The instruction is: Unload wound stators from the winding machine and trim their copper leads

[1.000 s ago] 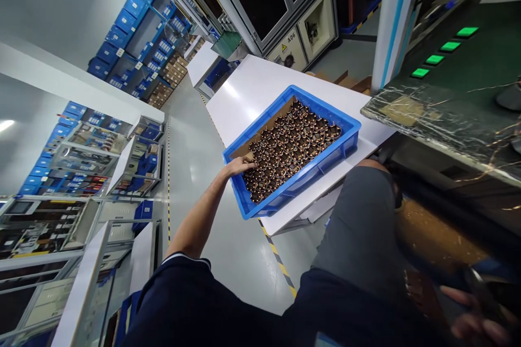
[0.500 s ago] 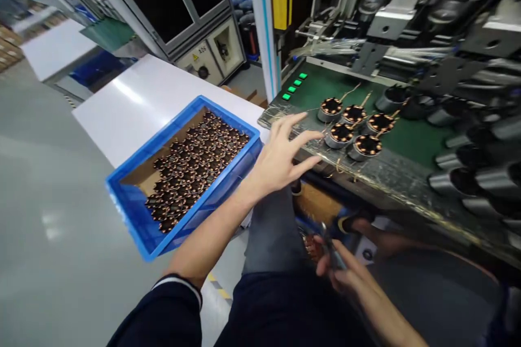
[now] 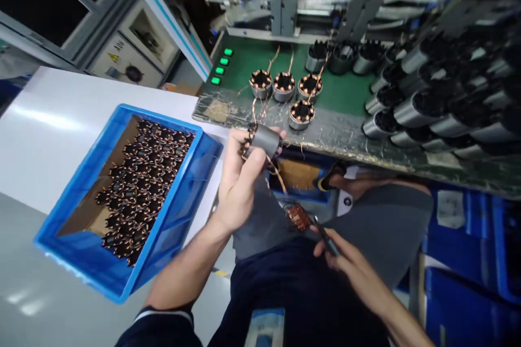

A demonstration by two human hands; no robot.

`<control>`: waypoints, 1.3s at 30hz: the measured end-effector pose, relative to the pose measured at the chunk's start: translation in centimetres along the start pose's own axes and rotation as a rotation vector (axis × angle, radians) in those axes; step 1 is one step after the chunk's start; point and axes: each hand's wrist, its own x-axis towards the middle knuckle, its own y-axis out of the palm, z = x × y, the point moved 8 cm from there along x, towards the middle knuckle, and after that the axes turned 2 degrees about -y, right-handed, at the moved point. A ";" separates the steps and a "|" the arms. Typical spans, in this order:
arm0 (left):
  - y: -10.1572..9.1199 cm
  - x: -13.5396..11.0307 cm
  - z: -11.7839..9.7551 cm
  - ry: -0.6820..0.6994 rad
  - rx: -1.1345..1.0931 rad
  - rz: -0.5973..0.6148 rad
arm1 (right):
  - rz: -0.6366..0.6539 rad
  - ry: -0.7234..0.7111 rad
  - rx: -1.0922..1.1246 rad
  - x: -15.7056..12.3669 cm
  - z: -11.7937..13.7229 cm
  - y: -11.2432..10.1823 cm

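Note:
My left hand (image 3: 240, 179) is closed round a grey wound stator (image 3: 262, 141) with copper wire ends trailing from it, held just in front of the green machine deck (image 3: 342, 92). Several more stators (image 3: 285, 87) stand upright on that deck. My right hand (image 3: 345, 265) is low over my lap, pinched on a small dark cutting tool (image 3: 323, 234) whose tip sits by a clump of copper wire (image 3: 298, 216). A blue crate (image 3: 171, 222) full of stators lies on the white table (image 3: 49, 124) to the left of my left hand.
Green lit buttons (image 3: 222, 65) sit at the deck's left end. Rows of grey metal cylinders (image 3: 427, 103) fill the machine at the right. Blue bins (image 3: 468, 249) stand under the bench at lower right. A grey cabinet (image 3: 122, 49) is behind the table.
My left hand left the crate, reached open toward the deck, and now grips a stator pulled back toward me. The view swung right toward the machine. My right hand rose with the tool.

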 end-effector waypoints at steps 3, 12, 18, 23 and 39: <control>2.3 -3.9 -0.7 -0.150 -0.257 0.099 | -0.032 -0.132 -0.114 -0.4 2.8 -0.1; 3.4 -7.9 -3.2 0.095 0.088 0.088 | -0.062 -0.547 -0.269 -1.7 12.0 1.7; 3.5 -8.1 -3.3 0.049 0.145 0.188 | -0.078 -0.563 -0.259 -2.1 12.0 1.9; 3.6 -7.9 -3.8 0.070 0.126 0.171 | -0.090 -0.578 -0.260 -2.5 11.7 1.7; 3.2 -8.6 -3.4 0.078 0.290 0.188 | -0.161 -0.606 -0.269 -1.9 11.3 1.6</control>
